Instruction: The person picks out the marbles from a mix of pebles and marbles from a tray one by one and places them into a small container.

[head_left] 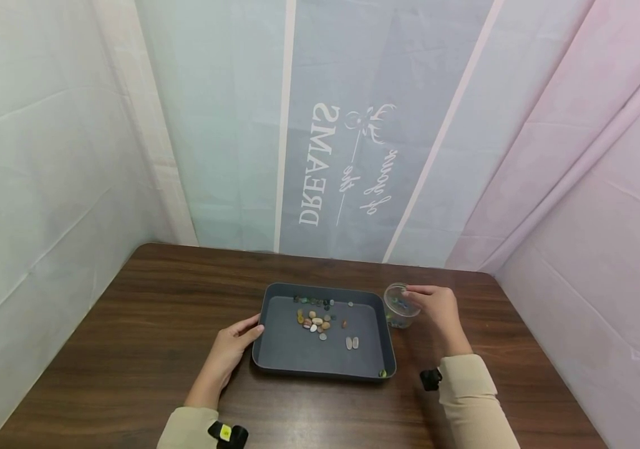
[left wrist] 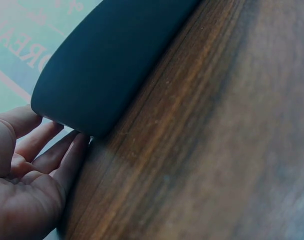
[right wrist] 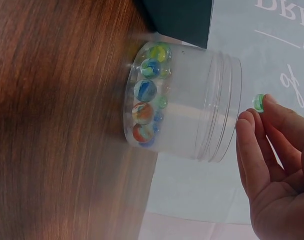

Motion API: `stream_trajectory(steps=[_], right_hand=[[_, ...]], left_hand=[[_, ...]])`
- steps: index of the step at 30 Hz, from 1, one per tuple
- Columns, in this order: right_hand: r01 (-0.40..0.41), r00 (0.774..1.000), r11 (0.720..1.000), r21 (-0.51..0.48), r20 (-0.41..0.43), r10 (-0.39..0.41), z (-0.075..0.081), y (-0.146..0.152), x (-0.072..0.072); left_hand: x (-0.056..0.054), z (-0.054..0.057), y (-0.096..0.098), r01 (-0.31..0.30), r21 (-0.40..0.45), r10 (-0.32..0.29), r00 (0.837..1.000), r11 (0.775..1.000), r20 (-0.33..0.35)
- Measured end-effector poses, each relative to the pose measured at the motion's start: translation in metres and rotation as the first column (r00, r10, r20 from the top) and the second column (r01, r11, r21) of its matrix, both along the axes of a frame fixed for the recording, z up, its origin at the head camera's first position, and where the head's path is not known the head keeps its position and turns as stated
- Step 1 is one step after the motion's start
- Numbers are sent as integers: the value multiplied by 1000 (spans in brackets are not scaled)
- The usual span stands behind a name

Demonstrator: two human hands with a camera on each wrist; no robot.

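My left hand (head_left: 227, 350) grips the left rim of a dark grey rectangular tray (head_left: 309, 360), thumb over the edge and fingers against the outer wall. Beyond the tray's right side stands a clear plastic jar (right wrist: 192, 105), upright and without a lid. Several coloured glass marbles (right wrist: 145, 90) lie on its bottom. Between thumb and fingertips my right hand (head_left: 436, 305) pinches a green marble (right wrist: 258, 103), just above the jar's mouth. Inside the tray sit brown and white pebbles (head_left: 317, 322) in a cluster, and one green-yellow marble (head_left: 383, 373) in the near right corner.
Along the tray's far wall runs a row of small dark green stones (head_left: 313, 302). Two pale oval stones (head_left: 352, 343) lie right of the pebbles. All of it stands on a dark wooden table (head_left: 146, 324), with a printed curtain (head_left: 342, 125) behind and pale cloth at both sides.
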State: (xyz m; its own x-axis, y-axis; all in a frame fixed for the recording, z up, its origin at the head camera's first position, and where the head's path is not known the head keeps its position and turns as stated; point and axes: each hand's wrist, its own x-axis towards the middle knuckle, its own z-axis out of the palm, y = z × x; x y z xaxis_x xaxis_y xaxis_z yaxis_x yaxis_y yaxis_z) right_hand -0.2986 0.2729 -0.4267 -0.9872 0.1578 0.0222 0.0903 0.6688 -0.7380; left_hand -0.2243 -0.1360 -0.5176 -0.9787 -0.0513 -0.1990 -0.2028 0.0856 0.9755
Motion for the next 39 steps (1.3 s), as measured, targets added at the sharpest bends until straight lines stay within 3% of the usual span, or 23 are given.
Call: stream_trajectory(steps=[24, 35, 39], right_hand=[[-25, 1000, 999, -40, -18, 25, 11, -4, 0], [-82, 997, 989, -122, -19, 81, 20, -32, -4], [-102, 995, 992, -76, -23, 101, 21, -50, -6]], left_hand=[[-2, -1, 0, 19, -16, -19, 1000, 1000, 1], [-3, 0, -1, 13, -6, -13, 1000, 1000, 2], [-2, 0, -1, 8, -2, -8, 1000, 1000, 11]])
